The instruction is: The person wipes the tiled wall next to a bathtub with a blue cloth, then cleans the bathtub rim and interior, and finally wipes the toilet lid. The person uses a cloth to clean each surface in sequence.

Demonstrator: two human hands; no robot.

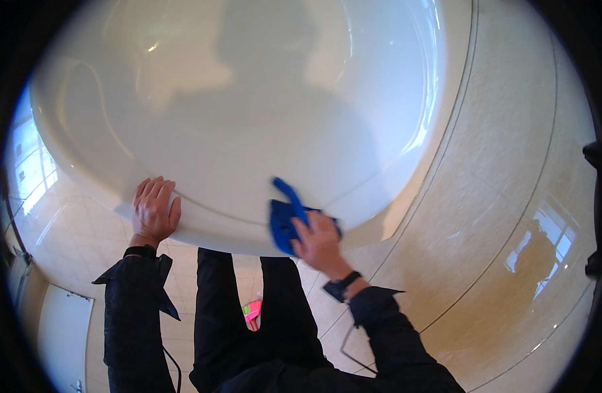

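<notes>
White bathtub [242,150], glossy beige tiles [497,164], right hand [321,241], blue cloth [280,224]

I'm seeing glossy beige tiles [497,150] spreading along right, thin dark joints [555,98] curving between them. Window reflection [556,239] gleaming on tiles in pale blue panes. Bright glare [36,167] showing far left. White door [64,334] standing lower left, handle [77,386] sitting near its bottom. Pink-and-green thing [251,311] showing low, near middle; I'm not making out its kind.
</notes>
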